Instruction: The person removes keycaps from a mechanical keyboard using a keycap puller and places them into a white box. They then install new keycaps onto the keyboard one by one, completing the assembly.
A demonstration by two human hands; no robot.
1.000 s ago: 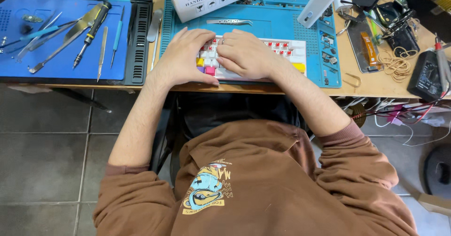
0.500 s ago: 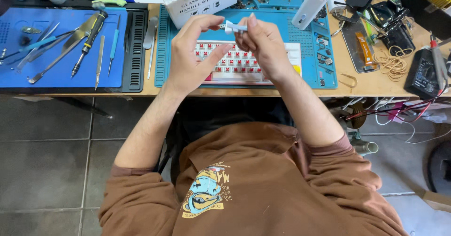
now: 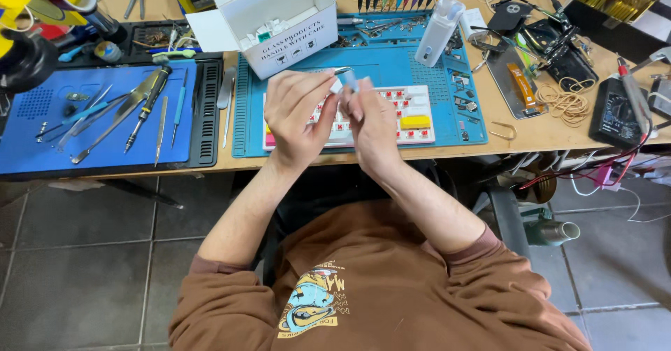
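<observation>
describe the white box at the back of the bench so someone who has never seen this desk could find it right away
Start at the teal work mat in the middle of the wooden bench. At its far left corner stands an open white cardboard box, flaps up, with small white packets inside. It is the only box there, taller than the flat tools around it.

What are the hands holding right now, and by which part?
Both hands, left hand and right hand, pinch a small light-blue tool above the keyboard; the exact grip points are hidden by the fingers.

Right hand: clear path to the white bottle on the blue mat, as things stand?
Probably yes. The white bottle stands upright beyond the keyboard, nothing between it and the right hand. But that hand shares a small grey piece with the left hand.
</observation>
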